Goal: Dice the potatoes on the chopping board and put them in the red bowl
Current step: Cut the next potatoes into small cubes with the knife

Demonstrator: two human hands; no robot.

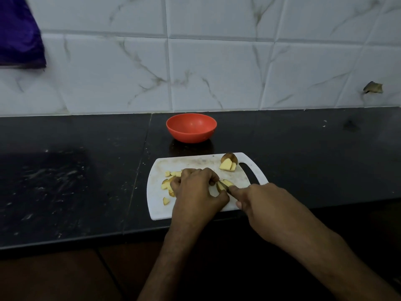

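A white chopping board lies on the black counter. My left hand pinches a potato wedge at the board's middle. My right hand grips a knife whose handle is hidden in the fist; its forefinger lies along the blade, which is pressed into the wedge. Several diced pieces lie at the board's left side. A potato half and cut wedges sit at the board's far right corner. The red bowl stands behind the board, with nothing visible inside.
The black counter stretches left and right, with its front edge just below the board. A tiled wall rises behind the bowl. A purple cloth hangs at the top left.
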